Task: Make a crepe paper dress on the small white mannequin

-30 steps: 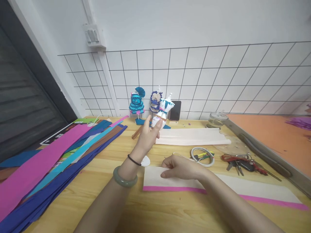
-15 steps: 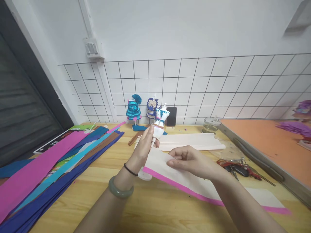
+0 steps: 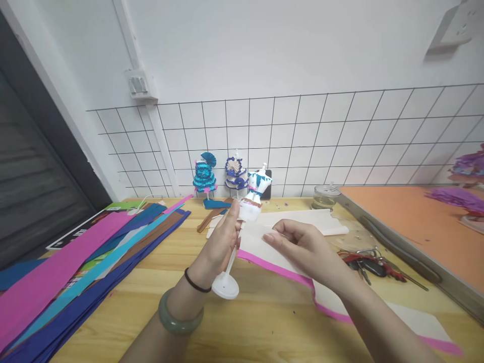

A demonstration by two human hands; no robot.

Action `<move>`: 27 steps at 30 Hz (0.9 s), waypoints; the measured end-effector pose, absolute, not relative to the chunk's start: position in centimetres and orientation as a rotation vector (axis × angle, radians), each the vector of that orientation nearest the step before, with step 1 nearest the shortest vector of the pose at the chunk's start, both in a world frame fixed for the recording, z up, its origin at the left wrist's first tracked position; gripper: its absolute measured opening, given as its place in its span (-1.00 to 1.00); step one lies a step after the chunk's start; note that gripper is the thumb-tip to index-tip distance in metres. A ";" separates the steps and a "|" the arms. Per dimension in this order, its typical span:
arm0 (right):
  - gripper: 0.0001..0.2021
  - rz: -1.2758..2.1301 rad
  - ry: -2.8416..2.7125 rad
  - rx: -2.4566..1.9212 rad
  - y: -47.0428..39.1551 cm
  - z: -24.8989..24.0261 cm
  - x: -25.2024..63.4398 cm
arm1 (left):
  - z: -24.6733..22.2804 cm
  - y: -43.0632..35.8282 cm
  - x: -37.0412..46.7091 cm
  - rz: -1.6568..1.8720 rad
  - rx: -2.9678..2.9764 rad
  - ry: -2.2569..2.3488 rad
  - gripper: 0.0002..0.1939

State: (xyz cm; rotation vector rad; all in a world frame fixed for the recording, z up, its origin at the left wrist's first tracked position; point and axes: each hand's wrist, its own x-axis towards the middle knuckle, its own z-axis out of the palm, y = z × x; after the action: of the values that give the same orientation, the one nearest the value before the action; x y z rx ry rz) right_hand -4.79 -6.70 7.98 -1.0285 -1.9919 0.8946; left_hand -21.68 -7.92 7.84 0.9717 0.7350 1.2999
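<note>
My left hand (image 3: 223, 237) is closed round the stand of a small white dress form (image 3: 250, 207), which leans to the right above the table. Teal trim and a brown band show on its torso, and its round white base (image 3: 226, 286) hangs below my hand. Between the thumb and fingers of my right hand (image 3: 298, 242) is a long cream paper strip (image 3: 260, 248) with a pink lower edge. The strip's left end meets the dress form's stand beside my left fingers. Its other end trails under my right forearm to the lower right.
Long coloured paper strips (image 3: 86, 252) lie at the left. At the back stand a teal-dressed form (image 3: 204, 174), a purple-and-cream one (image 3: 236, 174) and a phone (image 3: 266, 189). Cream paper (image 3: 302, 220), a glass jar (image 3: 325, 197), keys (image 3: 372, 264) and an orange board (image 3: 412, 227) occupy the right.
The dress form is tilted further, so its stand and base now show fully. My right hand has moved slightly to the right with the strip, which now bends midway.
</note>
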 end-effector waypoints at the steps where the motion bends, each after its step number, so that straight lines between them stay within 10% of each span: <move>1: -0.65 0.803 -2.030 -1.065 -6.6 7.8 -4.8 | 7.8 -7.9 -21.7 1.292 0.991 0.713 -0.44; 27: -0.65 0.482 -2.136 -1.093 -5.5 6.8 -4.6 | 7.4 -7.7 -21.9 1.243 1.214 0.725 -0.49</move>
State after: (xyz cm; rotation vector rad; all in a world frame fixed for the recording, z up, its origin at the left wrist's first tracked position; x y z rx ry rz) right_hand -4.64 -5.52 6.80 -1.0925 -2.1362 0.4815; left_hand -21.88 -7.69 7.35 1.2144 0.7247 1.2430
